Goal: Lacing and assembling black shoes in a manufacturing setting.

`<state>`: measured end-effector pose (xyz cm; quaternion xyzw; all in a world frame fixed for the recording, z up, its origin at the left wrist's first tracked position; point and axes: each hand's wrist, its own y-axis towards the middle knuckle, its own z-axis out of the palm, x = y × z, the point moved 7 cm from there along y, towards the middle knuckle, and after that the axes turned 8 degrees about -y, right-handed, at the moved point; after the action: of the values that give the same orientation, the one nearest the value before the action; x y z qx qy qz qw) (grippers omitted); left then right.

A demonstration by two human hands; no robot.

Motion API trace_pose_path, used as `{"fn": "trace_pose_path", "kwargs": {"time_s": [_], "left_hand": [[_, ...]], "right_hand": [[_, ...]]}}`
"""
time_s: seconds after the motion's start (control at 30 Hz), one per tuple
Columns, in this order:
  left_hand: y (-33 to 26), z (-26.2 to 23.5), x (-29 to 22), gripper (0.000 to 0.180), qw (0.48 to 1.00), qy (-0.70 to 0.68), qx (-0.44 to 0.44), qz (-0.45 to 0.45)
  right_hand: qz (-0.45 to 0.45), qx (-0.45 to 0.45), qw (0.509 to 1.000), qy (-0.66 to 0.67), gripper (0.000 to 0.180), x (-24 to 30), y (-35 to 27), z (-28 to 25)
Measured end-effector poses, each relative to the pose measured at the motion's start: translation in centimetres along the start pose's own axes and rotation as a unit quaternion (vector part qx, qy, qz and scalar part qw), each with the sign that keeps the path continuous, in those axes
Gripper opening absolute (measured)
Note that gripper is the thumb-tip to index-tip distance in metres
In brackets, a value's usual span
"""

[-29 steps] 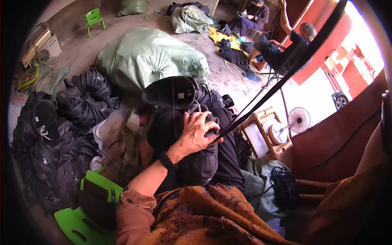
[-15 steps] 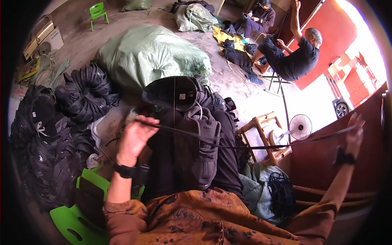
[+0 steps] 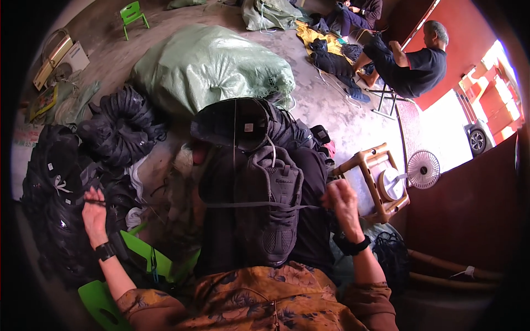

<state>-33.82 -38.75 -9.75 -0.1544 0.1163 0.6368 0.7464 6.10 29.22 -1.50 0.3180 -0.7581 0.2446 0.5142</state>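
Note:
A dark grey sneaker [image 3: 282, 220] lies on my lap, toe toward me, with lacing over its front. A long flat black shoelace [image 3: 248, 205] stretches sideways across the sneaker. Out to the left, my left hand [image 3: 95, 220] pinches one part of the lace beside the heaped shoes; its fingertips are slightly blurred. Just right of my knee, my right hand [image 3: 343, 205] is closed round the other part. Beyond the sneaker, a bundle of black shoes [image 3: 232, 124] rests against my knees, a pale thread running down from it.
Dark shoe heaps [image 3: 61, 204] and a ring of shoes [image 3: 121, 127] lie at left. A big pale-green sack [image 3: 212, 69] stands ahead. To the right are a bamboo stool [image 3: 375, 182] with a white fan [image 3: 423, 169]. Another person [image 3: 417, 63] sits farther off; a green chair [image 3: 146, 251] is beside me.
Both hands have shifted left, carrying the lace along; the left is now far out by the shoe heap, the right near my knee. The seated person has lowered a raised arm.

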Motion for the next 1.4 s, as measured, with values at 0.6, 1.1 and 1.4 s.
{"fn": "trace_pose_path", "kwargs": {"time_s": [0.6,1.1,1.4], "left_hand": [[-14.3,21.6,33.7,0.015,0.811,0.541,0.186,-0.122],[-19.0,27.7,37.9,0.011,0.723,0.602,0.33,0.076],[-19.4,30.5,38.3,0.009,0.596,0.699,0.377,0.117]], "right_hand": [[0.02,0.147,0.984,-0.097,0.019,4.9,-3.4,4.3],[0.009,0.09,0.996,-0.024,0.016,4.6,-3.5,4.9],[0.026,0.106,0.994,-0.004,0.019,4.1,-3.6,5.4]]}}
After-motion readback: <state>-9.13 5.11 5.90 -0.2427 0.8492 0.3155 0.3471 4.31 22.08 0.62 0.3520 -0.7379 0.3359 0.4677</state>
